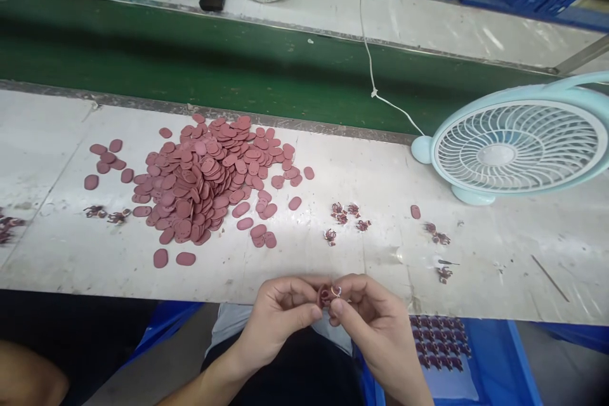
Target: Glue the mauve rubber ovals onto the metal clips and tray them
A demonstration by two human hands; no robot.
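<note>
My left hand (278, 317) pinches a dark red oval disc (321, 296) between thumb and fingers, near the table's front edge. Against it, my right hand (373, 323) grips a small dark red figurine (336, 292) with a pale band. The two pieces meet or nearly meet; fingertips hide the exact contact. Beyond my left hand lies a large heap of dusty-red oval discs (204, 177), some with small holes. Several similar small figurines (340, 212) lie on the table past my right hand.
A light blue fan (518, 146) stands at right, its white cord (366, 38) running upward. More figurines (438, 235) and a thin stick (549, 278) lie nearby. Below right, a blue tray (499, 361) holds rows of assembled pieces (440, 342). Another person's arm (28, 374) shows lower left.
</note>
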